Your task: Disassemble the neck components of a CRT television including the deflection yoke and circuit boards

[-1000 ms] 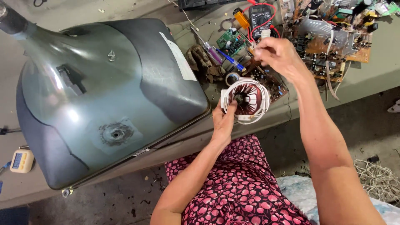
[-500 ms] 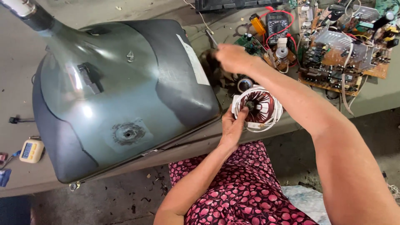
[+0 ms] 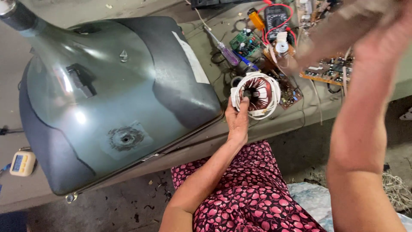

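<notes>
My left hand (image 3: pixel 237 120) grips a white plastic ring wound with copper coils (image 3: pixel 257 94) by its left rim and holds it just above the bench edge. My right hand (image 3: pixel 377 38) is lifted close to the camera at the top right. It is blurred, so what its fingers do is unclear. A large grey picture tube (image 3: pixel 116 99) lies face down on the bench (image 3: pixel 279 124), just left of the coil ring.
Behind the ring lie a purple-handled screwdriver (image 3: pixel 223 45), a green circuit board (image 3: pixel 244 41), a black multimeter with red leads (image 3: pixel 274 17) and a brown circuit board (image 3: pixel 330 71). A small white meter (image 3: pixel 21 163) sits at far left. Tangled wire (image 3: pixel 395 193) lies on the floor.
My right hand has left the bench clutter and swung up to the right, close to the camera. My left hand still holds the coil ring in much the same place.
</notes>
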